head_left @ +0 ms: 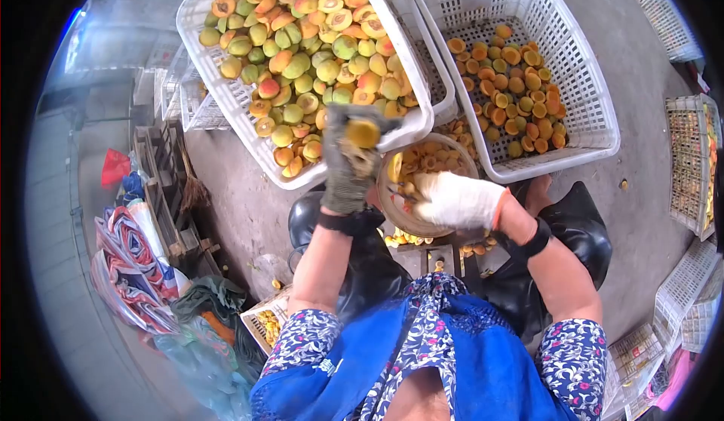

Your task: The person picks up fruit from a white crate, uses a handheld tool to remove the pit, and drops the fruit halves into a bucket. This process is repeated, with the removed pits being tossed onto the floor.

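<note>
My left hand (351, 157), in a dark grey glove, holds an apricot half (363, 133) by the near corner of the tilted white crate of fruit. My right hand (456, 199), in a white glove, is over a round tub (469, 158) with its fingers curled down. What those fingers hold is hidden and blurred. Orange fruit halves (430, 155) lie in the tub. The tilted crate (270, 170) is heaped with green-to-orange halves, some with stones showing. Hollowed orange halves (520, 93) lie in the second white crate (554, 166) on the right.
Fruit pieces lie on a low wooden stand (422, 256) between the knees. Wooden pallets (167, 195) and a heap of striped plastic sheeting (128, 259) are on the left. More crates (688, 168) line the right side. Another white crate (422, 51) sits between the two large ones.
</note>
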`<act>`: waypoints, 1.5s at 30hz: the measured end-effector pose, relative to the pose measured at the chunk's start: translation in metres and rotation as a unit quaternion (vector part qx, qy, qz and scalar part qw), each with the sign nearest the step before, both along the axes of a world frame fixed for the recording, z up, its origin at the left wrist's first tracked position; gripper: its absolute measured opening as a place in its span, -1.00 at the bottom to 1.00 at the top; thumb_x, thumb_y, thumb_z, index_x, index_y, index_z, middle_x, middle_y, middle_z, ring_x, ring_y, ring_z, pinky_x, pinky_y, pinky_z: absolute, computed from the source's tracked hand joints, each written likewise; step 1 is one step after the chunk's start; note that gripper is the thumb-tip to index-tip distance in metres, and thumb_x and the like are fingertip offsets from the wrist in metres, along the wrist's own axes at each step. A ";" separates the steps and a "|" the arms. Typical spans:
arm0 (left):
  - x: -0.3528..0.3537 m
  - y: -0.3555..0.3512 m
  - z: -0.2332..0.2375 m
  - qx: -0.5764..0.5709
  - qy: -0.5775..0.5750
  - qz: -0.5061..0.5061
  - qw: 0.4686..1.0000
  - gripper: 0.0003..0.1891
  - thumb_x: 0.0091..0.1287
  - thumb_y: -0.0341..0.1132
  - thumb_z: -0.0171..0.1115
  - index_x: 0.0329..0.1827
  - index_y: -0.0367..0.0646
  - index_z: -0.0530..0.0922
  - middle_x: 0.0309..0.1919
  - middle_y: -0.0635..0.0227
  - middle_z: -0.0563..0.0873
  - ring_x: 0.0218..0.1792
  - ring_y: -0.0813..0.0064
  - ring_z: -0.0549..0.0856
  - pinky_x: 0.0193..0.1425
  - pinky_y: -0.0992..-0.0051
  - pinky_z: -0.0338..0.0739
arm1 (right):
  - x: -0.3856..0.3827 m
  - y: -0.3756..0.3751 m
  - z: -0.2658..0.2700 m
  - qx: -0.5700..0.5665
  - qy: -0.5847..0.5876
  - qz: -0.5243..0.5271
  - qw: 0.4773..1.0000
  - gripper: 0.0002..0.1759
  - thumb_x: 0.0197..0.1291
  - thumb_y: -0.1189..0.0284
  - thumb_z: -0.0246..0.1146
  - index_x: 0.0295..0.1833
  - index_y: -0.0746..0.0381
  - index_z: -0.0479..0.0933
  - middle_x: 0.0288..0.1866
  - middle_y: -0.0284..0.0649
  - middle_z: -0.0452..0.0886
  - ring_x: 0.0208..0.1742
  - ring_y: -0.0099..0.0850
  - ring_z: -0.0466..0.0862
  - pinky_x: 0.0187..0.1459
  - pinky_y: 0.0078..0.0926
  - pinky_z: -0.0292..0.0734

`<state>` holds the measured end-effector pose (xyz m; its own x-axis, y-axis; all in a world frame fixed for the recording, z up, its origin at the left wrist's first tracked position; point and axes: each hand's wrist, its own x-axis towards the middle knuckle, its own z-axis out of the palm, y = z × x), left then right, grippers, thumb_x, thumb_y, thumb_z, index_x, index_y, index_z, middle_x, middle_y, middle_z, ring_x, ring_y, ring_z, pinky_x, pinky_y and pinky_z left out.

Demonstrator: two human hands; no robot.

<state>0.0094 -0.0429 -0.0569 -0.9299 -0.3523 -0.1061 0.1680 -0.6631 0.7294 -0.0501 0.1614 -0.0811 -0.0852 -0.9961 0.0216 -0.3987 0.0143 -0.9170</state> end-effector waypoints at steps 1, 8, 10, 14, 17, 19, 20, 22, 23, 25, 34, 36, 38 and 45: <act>-0.002 -0.009 -0.001 0.042 0.013 0.055 0.998 -0.51 0.50 0.12 -0.17 -0.15 -0.19 0.47 -0.30 0.24 0.61 -0.21 0.34 0.62 0.03 0.20 0.57 | 0.005 0.008 -0.009 -0.077 0.206 -0.030 0.975 -0.58 0.25 0.11 0.11 -0.18 0.31 0.55 -0.67 -0.15 0.56 -0.61 -0.27 0.63 -0.54 -0.33 0.51; -0.077 -0.019 0.079 -0.430 -0.120 -0.048 0.893 -0.59 0.41 -0.13 0.12 0.23 -0.14 0.44 0.14 0.28 0.57 0.04 0.25 0.63 0.05 0.30 0.55 | -0.009 0.014 0.010 0.204 0.158 -0.103 0.961 -0.64 0.22 0.23 0.11 -0.07 0.29 0.59 -0.30 -0.04 0.70 -0.25 -0.14 0.71 -0.18 -0.24 0.60; -0.085 -0.058 0.012 -0.654 -0.177 -0.116 0.726 -0.62 0.35 -0.17 0.16 0.19 -0.05 0.48 0.13 0.31 0.58 0.01 0.23 0.64 0.00 0.27 0.57 | -0.014 0.016 0.010 0.189 0.194 -0.086 0.959 -0.63 0.22 0.22 0.11 -0.09 0.27 0.61 -0.29 -0.04 0.69 -0.25 -0.14 0.70 -0.16 -0.26 0.60; -0.074 -0.083 -0.065 -0.946 -0.082 -0.082 0.303 -0.69 0.20 -0.24 0.23 0.04 0.11 0.57 -0.02 0.34 0.63 -0.10 0.15 0.66 -0.13 0.22 0.59 | -0.017 0.021 0.005 0.177 0.214 -0.073 0.958 -0.62 0.19 0.18 0.12 -0.12 0.25 0.64 -0.22 -0.03 0.69 -0.19 -0.13 0.69 -0.10 -0.26 0.59; -0.077 -0.081 -0.076 -0.970 -0.079 -0.061 0.222 -0.66 0.15 -0.23 0.26 0.03 0.08 0.57 -0.14 0.30 0.63 -0.15 0.18 0.66 -0.16 0.19 0.58 | -0.015 0.019 -0.005 0.130 0.221 -0.092 0.962 -0.62 0.17 0.18 0.13 -0.12 0.25 0.64 -0.18 -0.01 0.68 -0.14 -0.13 0.68 -0.06 -0.26 0.57; -0.084 -0.077 -0.069 -0.956 -0.125 -0.088 0.251 -0.64 0.15 -0.27 0.26 0.05 0.07 0.56 -0.11 0.27 0.63 -0.13 0.17 0.65 -0.13 0.19 0.58 | -0.020 0.015 -0.004 0.108 0.221 -0.111 0.963 -0.62 0.17 0.19 0.13 -0.13 0.25 0.64 -0.16 0.00 0.68 -0.11 -0.13 0.68 -0.04 -0.25 0.56; -0.087 -0.074 -0.065 -0.937 -0.176 -0.117 0.279 -0.61 0.15 -0.30 0.27 0.08 0.06 0.54 -0.07 0.24 0.63 -0.10 0.17 0.65 -0.11 0.20 0.58 | -0.022 0.014 0.000 0.063 0.224 -0.133 0.963 -0.69 0.16 0.27 0.11 -0.18 0.26 0.62 -0.26 -0.02 0.67 -0.21 -0.11 0.67 -0.13 -0.23 0.57; -0.083 -0.081 -0.048 -0.883 -0.189 -0.110 0.415 -0.62 0.20 -0.32 0.26 0.11 -0.01 0.52 -0.05 0.23 0.63 -0.09 0.20 0.66 -0.07 0.24 0.59 | -0.026 0.013 0.000 -0.022 0.190 -0.181 0.965 -0.77 0.17 0.36 0.11 -0.22 0.28 0.58 -0.29 -0.02 0.63 -0.29 -0.08 0.65 -0.21 -0.20 0.58; -0.078 -0.084 -0.039 -0.809 -0.200 -0.103 0.543 -0.63 0.25 -0.35 0.25 0.13 -0.07 0.50 -0.02 0.23 0.63 -0.07 0.23 0.66 -0.04 0.29 0.60 | -0.030 0.012 0.006 -0.024 0.189 -0.182 0.965 -0.77 0.17 0.36 0.11 -0.22 0.28 0.58 -0.29 -0.02 0.63 -0.29 -0.08 0.65 -0.21 -0.20 0.58; -0.064 -0.074 0.000 -0.608 -0.211 -0.102 0.759 -0.65 0.30 -0.34 0.23 0.14 -0.14 0.48 -0.01 0.23 0.63 -0.05 0.28 0.66 0.01 0.31 0.60 | -0.038 0.009 0.024 0.033 0.141 -0.174 0.974 -0.66 0.17 0.31 0.07 -0.08 0.34 0.53 -0.16 0.02 0.65 -0.12 -0.06 0.64 -0.06 -0.18 0.53; -0.005 -0.007 0.077 -0.082 -0.070 -0.112 0.988 -0.55 0.36 -0.38 0.18 0.28 -0.24 0.35 0.11 0.20 0.56 0.13 0.31 0.60 0.25 0.21 0.54 | -0.014 -0.024 0.041 -0.257 0.299 -0.283 0.875 -0.78 -0.05 0.46 0.21 -0.23 0.29 0.53 -0.22 -0.07 0.51 -0.14 -0.12 0.59 -0.21 -0.26 0.59; -0.001 0.001 0.071 -0.119 -0.057 -0.109 0.985 -0.49 0.33 -0.34 0.22 0.33 -0.24 0.33 0.16 0.20 0.54 0.17 0.31 0.57 0.28 0.25 0.50 | -0.010 -0.019 0.046 -0.235 0.341 -0.277 0.867 -0.78 -0.01 0.46 0.23 -0.19 0.26 0.57 -0.16 -0.03 0.51 -0.15 -0.13 0.60 -0.21 -0.28 0.58; 0.001 0.013 0.071 -0.130 -0.075 -0.099 0.984 -0.47 0.33 -0.32 0.22 0.33 -0.24 0.32 0.16 0.21 0.54 0.17 0.32 0.56 0.28 0.27 0.49 | -0.007 -0.015 0.045 -0.186 0.396 -0.264 0.860 -0.78 0.03 0.45 0.24 -0.17 0.25 0.62 -0.03 0.04 0.50 -0.17 -0.17 0.62 -0.22 -0.33 0.58; 0.001 0.039 0.069 -0.163 -0.100 -0.076 0.979 -0.41 0.37 -0.17 0.20 0.36 -0.30 0.29 0.18 0.22 0.52 0.19 0.44 0.51 0.31 0.45 0.37 | -0.010 -0.011 0.039 -0.143 0.383 -0.235 0.882 -0.75 0.06 0.45 0.21 -0.12 0.27 0.62 0.02 0.05 0.49 -0.09 -0.16 0.61 -0.18 -0.34 0.57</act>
<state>0.0106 -0.0039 0.0123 -0.9465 -0.2562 -0.1962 -0.0820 -0.3969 0.9142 -0.0605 0.1501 -0.0421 -0.3378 -0.7998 0.4962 -0.9146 0.1545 -0.3736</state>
